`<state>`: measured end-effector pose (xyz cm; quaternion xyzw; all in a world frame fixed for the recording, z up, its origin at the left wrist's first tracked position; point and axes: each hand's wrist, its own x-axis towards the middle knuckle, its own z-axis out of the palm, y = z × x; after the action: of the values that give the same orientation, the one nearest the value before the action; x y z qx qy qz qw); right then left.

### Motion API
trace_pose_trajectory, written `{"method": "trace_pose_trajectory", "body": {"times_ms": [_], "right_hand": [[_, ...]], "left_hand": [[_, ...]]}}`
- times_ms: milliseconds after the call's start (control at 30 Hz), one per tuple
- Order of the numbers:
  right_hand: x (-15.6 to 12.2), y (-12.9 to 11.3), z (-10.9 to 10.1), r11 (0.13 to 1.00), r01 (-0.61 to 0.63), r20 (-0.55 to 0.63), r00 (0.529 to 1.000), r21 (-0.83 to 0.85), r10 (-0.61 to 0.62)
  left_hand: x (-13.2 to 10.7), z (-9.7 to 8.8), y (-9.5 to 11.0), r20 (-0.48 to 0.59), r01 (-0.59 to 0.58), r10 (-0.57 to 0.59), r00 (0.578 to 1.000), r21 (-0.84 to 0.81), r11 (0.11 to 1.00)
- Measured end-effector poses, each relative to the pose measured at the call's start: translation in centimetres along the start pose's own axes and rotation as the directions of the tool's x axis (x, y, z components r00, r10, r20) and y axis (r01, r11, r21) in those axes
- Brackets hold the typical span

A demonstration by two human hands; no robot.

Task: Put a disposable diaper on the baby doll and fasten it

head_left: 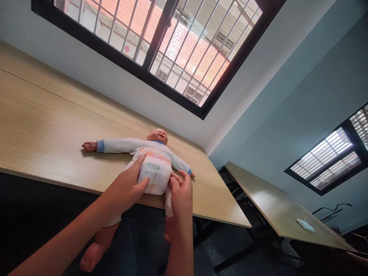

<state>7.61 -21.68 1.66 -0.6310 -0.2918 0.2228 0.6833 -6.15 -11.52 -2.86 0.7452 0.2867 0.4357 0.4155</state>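
Observation:
A baby doll [158,135] lies on its back on the wooden table, arms spread and legs hanging past the front edge. It wears a white top with blue cuffs [122,145] and a white diaper [156,174] with coloured prints and a line down the front. My left hand [130,186] rests against the diaper's left side, its thumb and forefinger apart on the front; its other fingers are hidden. At the diaper's right edge, by the leg opening, the fingertips of my right hand [181,188] are pinched together on the material.
The table [51,126] runs along the wall under a barred window [184,46]. To the right, across a gap, stands a second table [267,195] with a small white object [305,225] on it. Dark table legs show below.

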Motion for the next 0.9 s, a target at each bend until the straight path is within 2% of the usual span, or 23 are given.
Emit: {"method": "trace_pose_trajectory", "body": {"times_ms": [67,133,200,267,433,600,667,733,800,900], "right_hand": [[-1.6,-0.2,-0.4,0.999,0.028,-0.026,0.999,-0.039,-0.029],[-2.5,-0.1,-0.4,0.996,0.057,0.009,0.998,-0.062,-0.056],[-2.5,0.3,0.1,0.994,0.090,0.070,0.994,-0.065,-0.085],[-1.6,0.9,0.9,0.994,0.106,0.121,0.988,-0.035,-0.101],[1.4,1.6,2.5,1.000,0.007,0.201,0.980,-0.003,-0.007],[2.5,0.3,1.9,0.999,-0.034,0.282,0.959,-0.014,0.036],[2.0,0.0,1.1,0.997,0.038,0.246,0.969,-0.060,-0.022],[1.1,0.1,0.2,0.975,0.158,0.171,0.977,-0.156,-0.131],[0.1,0.7,-0.9,0.902,0.290,0.142,0.956,-0.320,-0.257],[-0.8,1.8,-2.8,0.747,0.430,0.262,0.903,-0.508,-0.341]], "left_hand": [[-1.7,-0.2,0.5,-0.025,-0.028,0.031,0.999,0.111,0.993],[-2.8,-0.3,0.7,-0.077,-0.046,0.066,0.995,0.238,0.970],[-2.9,-0.3,0.5,-0.109,-0.059,0.103,0.989,0.350,0.935],[-2.4,-0.5,-0.2,-0.088,-0.080,0.125,0.988,0.399,0.914],[-0.6,-1.3,-2.5,0.037,-0.137,0.132,0.990,0.336,0.932],[0.1,-2.7,-2.8,0.153,-0.132,0.109,0.982,0.148,0.980],[-0.2,-3.2,-2.6,0.165,-0.121,0.104,0.981,0.098,0.988],[-0.7,-3.7,-2.4,0.148,-0.153,0.137,0.979,0.103,0.983],[-1.4,-4.3,-2.4,0.120,-0.198,0.182,0.976,0.146,0.969],[-1.7,-5.6,-2.7,0.119,-0.224,0.205,0.972,0.189,0.956]]}}
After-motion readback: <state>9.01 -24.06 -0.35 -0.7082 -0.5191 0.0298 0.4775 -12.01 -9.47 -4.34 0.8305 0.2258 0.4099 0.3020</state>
